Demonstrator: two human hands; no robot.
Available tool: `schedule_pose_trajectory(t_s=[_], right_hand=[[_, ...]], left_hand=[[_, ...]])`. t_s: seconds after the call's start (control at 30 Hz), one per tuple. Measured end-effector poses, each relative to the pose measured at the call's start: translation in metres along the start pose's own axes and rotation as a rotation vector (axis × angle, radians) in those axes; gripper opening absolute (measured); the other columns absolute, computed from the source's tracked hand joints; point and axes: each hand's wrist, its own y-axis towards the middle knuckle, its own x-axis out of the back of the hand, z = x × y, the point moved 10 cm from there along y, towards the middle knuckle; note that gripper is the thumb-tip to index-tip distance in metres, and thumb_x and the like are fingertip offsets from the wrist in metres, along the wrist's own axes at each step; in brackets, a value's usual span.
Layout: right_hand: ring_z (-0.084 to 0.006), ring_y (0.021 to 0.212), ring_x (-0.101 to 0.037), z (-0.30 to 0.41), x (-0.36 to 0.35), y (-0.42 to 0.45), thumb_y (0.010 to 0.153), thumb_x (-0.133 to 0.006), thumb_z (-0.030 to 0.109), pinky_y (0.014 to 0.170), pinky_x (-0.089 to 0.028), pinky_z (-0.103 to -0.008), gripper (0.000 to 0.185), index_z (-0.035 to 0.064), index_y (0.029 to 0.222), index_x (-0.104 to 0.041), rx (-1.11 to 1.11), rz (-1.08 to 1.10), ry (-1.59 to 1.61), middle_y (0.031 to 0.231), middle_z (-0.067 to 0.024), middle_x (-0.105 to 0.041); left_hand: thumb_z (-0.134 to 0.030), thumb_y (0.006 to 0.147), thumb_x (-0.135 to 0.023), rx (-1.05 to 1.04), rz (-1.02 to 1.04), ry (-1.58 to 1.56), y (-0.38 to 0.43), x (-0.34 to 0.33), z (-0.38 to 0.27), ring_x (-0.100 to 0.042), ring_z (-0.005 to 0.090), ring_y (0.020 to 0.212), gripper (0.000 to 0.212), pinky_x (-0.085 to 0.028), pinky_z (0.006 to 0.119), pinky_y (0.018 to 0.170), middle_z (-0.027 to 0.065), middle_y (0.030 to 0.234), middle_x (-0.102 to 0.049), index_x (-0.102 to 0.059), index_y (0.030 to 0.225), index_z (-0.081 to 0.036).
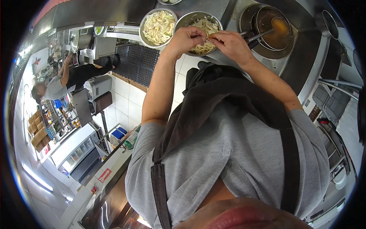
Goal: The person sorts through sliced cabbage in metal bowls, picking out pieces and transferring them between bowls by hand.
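Note:
Over a steel bowl (184, 21) of pale sliced vegetable pieces (204, 25), my two hands meet at the fingertips. My left hand (188, 40) comes in from the left rim, its thumb and fingers pinched together. My right hand (230, 45) pinches from the other side. A small pale vegetable piece (208, 39) seems to be held between them, mostly covered by the fingers. Just left of this bowl, touching or nearly so, stands a second steel bowl (141, 31) filled with similar pale and greenish slices (159, 27).
Right of my hands, a large pot (246, 20) of brownish liquid is set into the steel counter, with a strainer (281, 43) and a ladle (267, 33) in it. A black rubber mat (131, 60) covers floor at left. Farther off, another person (57, 87) works at a stove.

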Motion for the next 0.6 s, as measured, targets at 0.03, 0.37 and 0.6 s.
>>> schedule_pose_trajectory(t_s=[0.03, 0.37, 0.6], right_hand=[[-0.0345, 0.077, -0.062, 0.0, 0.001, 0.0, 0.086, -0.061, 0.021, 0.069, -0.049, -0.0422, 0.019, 0.0037, 0.091, -0.066, -0.006, -0.002, 0.002, 0.082, -0.0149, -0.065], [-0.0346, 0.074, -0.062, -0.008, 0.008, 0.0, 0.083, -0.063, 0.021, 0.068, -0.049, -0.0416, 0.02, 0.0025, 0.088, -0.066, -0.107, -0.004, 0.053, 0.078, -0.0172, -0.064], [-0.0334, 0.071, -0.063, -0.009, 0.004, -0.006, 0.084, -0.063, 0.02, 0.065, -0.049, -0.0384, 0.019, 0.002, 0.09, -0.067, -0.175, 0.033, 0.084, 0.077, -0.0174, -0.065]], left_hand=[[-0.006, 0.084, -0.066, -0.003, -0.021, -0.081, -0.003, 0.001, -0.001, -0.062, 0.01, 0.078, 0.015, -0.046, 0.023, 0.067, 0.0039, 0.086, -0.067, -0.065, 0.098, -0.001], [0.001, 0.084, -0.063, -0.053, -0.147, -0.273, -0.015, -0.002, -0.011, -0.062, 0.0105, 0.079, 0.015, -0.044, 0.022, 0.062, 0.0051, 0.088, -0.067, -0.059, 0.099, 0.0], [0.001, 0.084, -0.063, -0.065, -0.228, -0.361, -0.017, -0.007, -0.002, -0.06, 0.009, 0.077, 0.016, -0.044, 0.021, 0.062, 0.0042, 0.087, -0.066, -0.063, 0.1, 0.0]])
